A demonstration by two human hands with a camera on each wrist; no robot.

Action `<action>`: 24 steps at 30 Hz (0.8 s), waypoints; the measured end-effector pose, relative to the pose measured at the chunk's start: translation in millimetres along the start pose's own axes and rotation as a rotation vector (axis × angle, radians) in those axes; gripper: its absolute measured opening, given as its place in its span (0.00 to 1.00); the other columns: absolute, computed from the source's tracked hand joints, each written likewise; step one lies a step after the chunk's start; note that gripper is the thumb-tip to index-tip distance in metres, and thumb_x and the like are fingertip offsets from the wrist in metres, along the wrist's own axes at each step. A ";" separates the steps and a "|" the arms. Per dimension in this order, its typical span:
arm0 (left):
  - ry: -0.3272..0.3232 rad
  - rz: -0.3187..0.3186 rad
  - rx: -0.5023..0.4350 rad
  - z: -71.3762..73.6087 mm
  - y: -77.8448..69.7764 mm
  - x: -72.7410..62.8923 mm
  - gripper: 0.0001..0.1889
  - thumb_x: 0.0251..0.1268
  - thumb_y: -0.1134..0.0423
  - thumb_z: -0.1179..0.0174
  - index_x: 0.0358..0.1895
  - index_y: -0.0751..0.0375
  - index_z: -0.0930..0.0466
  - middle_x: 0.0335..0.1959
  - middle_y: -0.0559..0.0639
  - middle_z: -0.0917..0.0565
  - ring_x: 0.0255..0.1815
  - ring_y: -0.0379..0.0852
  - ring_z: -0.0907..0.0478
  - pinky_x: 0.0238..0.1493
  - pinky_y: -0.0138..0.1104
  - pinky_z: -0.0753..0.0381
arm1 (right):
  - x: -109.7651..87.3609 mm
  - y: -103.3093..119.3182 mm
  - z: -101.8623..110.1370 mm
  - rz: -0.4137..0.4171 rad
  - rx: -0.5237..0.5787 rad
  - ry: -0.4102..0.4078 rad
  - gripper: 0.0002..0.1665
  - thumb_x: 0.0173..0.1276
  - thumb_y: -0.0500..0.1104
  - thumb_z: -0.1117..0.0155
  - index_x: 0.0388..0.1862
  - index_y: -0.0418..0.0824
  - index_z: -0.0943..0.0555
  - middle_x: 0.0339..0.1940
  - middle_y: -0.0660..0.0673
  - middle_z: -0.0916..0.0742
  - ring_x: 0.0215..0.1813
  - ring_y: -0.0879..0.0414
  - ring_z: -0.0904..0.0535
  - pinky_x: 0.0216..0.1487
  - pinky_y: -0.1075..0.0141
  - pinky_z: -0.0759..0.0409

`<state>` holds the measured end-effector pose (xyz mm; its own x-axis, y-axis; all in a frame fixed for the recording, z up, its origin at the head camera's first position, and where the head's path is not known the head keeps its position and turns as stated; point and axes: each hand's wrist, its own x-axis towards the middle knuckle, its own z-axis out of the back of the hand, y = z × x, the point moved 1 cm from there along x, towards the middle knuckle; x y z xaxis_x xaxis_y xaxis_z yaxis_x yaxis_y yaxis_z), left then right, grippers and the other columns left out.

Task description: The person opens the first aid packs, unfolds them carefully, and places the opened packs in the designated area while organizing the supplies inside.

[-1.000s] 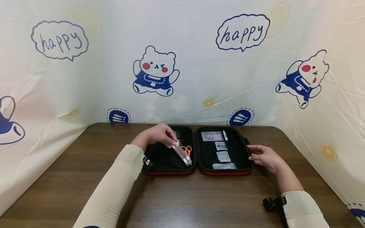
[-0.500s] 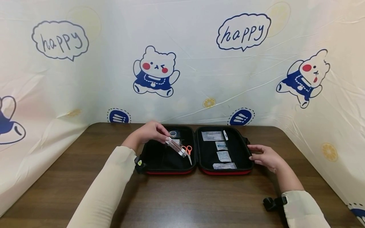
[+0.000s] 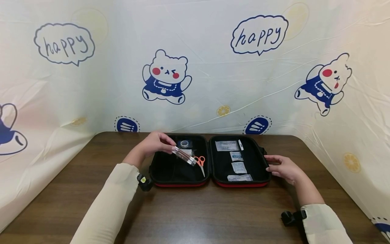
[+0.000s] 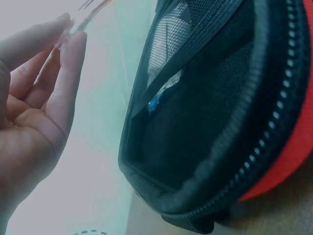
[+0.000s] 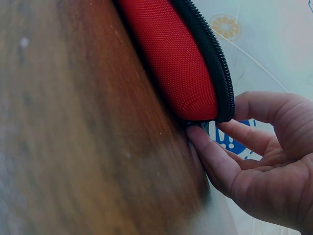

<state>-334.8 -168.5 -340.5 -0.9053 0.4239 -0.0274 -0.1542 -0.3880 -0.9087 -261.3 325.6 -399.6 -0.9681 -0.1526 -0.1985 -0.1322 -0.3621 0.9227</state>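
Observation:
In the head view, my left hand [image 3: 150,146] pinches one end of a clear packet of cotton swabs [image 3: 184,156], slim brownish sticks with pale ends. It slants over the left half of an open black-lined case [image 3: 166,171]. Thumb and finger meet on its end in the left wrist view, where most of the packet [image 4: 88,13] is cut off. Orange-handled scissors [image 3: 200,161] lie beside the packet's lower end. My right hand [image 3: 283,166] holds the case's right edge; in the right wrist view, thumb and fingers are at the corner of its red shell [image 5: 168,58].
A roll of tape [image 3: 184,144] sits at the back of the left half, near a mesh pocket [image 4: 168,44]. The right half bears several flat white packets [image 3: 239,167] and a slim white item [image 3: 240,145]. A printed curtain [image 3: 207,84] hangs behind the table [image 3: 195,213].
My left hand has moved left with the swab packet, drawing it away from the scissors and uncovering them and the tape roll. The right hand has stayed at the case's edge.

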 end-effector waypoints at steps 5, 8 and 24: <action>-0.055 0.016 -0.062 2.4 4.4 -5.4 0.10 0.59 0.69 0.31 0.43 0.70 0.15 0.41 0.60 0.17 0.35 0.51 0.16 0.51 0.51 0.20 | -0.8 0.4 -0.4 -0.001 -0.003 -0.003 0.38 0.68 0.35 0.37 0.73 0.28 0.41 0.70 0.25 0.37 0.56 0.48 0.27 0.57 0.58 0.21; -0.078 0.009 -0.086 4.2 6.0 -9.9 0.11 0.58 0.68 0.31 0.43 0.70 0.15 0.42 0.61 0.17 0.35 0.52 0.17 0.50 0.49 0.18 | -0.8 0.6 -0.4 0.000 -0.001 -0.002 0.38 0.68 0.34 0.37 0.73 0.27 0.41 0.70 0.25 0.37 0.57 0.47 0.27 0.57 0.58 0.21; -0.197 0.030 -0.189 17.4 14.4 -38.3 0.15 0.58 0.68 0.30 0.47 0.72 0.16 0.42 0.59 0.17 0.37 0.50 0.18 0.47 0.39 0.16 | -0.7 1.8 -0.9 0.001 0.007 0.003 0.38 0.68 0.34 0.38 0.73 0.27 0.42 0.70 0.25 0.38 0.58 0.46 0.27 0.58 0.56 0.22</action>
<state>-309.3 -204.5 -345.3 -0.9707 0.2400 0.0091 -0.0661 -0.2304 -0.9709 -260.7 324.2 -398.0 -0.9677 -0.1553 -0.1986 -0.1328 -0.3560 0.9250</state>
